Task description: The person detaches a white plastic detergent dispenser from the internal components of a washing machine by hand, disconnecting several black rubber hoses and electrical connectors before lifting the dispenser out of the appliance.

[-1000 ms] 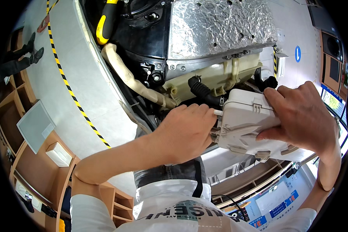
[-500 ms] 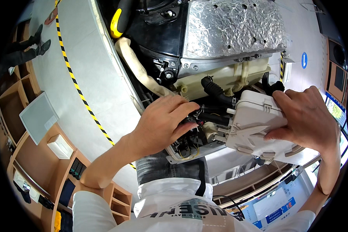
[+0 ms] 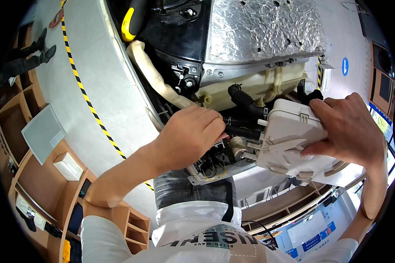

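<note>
My right hand (image 3: 344,131) grips the edge of a white plastic box-shaped housing (image 3: 289,133), its thumb lying across the housing and its fingers over the far edge. The housing is tilted, with several short spouts on its left side. My left hand (image 3: 191,136) is closed at the left end of thin black hoses (image 3: 243,132), fingertips pressed together; what they pinch is hidden behind the fingers. A ribbed black hose (image 3: 243,100) with a metal clamp runs to the housing. Under my left hand sit wires and dark parts (image 3: 213,163) inside the open appliance.
A drum covered in silver foil (image 3: 263,30) and a cream plastic tank (image 3: 254,85) fill the far side. A cream padded hose (image 3: 151,76) runs along the left edge, below a yellow-and-black handle (image 3: 129,24). Wooden shelving (image 3: 44,179) stands left; a person's feet (image 3: 46,48) show far left.
My left fingers have curled in more tightly and the wrist has turned slightly at the hose ends. My right hand keeps its hold on the housing. The view has shifted a little.
</note>
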`<state>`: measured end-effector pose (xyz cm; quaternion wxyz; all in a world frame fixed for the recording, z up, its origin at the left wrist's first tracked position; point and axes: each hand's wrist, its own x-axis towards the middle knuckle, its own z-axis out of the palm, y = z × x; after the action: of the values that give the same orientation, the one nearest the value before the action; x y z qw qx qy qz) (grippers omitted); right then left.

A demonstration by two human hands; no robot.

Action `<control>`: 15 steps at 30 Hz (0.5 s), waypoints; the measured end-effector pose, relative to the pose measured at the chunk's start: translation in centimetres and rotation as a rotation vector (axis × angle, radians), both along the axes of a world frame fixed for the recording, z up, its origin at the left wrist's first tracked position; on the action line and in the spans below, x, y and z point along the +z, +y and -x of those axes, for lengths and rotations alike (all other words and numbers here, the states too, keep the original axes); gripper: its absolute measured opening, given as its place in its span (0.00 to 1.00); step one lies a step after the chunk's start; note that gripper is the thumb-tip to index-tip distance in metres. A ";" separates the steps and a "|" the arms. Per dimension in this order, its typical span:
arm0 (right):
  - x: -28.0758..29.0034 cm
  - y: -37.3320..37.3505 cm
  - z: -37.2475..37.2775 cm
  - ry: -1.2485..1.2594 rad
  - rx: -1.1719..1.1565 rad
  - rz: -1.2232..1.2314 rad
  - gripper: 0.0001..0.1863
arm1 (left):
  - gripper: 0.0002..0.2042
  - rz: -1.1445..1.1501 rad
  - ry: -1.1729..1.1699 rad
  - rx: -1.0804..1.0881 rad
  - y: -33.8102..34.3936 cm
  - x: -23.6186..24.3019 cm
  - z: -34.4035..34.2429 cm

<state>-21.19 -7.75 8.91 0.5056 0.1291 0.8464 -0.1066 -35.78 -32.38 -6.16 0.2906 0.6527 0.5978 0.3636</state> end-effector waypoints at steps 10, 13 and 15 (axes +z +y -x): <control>-0.2 0.3 0.1 0.015 -0.019 0.074 0.34 | 0.09 -0.036 0.176 0.198 -1.5 0.9 -3.1; 0.1 0.1 0.3 -0.051 -0.049 0.070 0.37 | 0.10 -0.059 0.107 0.164 -1.7 0.5 -2.6; 0.4 -0.1 0.2 -0.068 -0.053 0.056 0.37 | 0.11 -0.095 0.068 0.151 -1.6 0.1 -2.4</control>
<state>-21.36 -7.89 9.30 0.5345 0.1407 0.8217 -0.1390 -33.37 -33.96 -6.05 0.2108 0.6308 0.6368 0.3901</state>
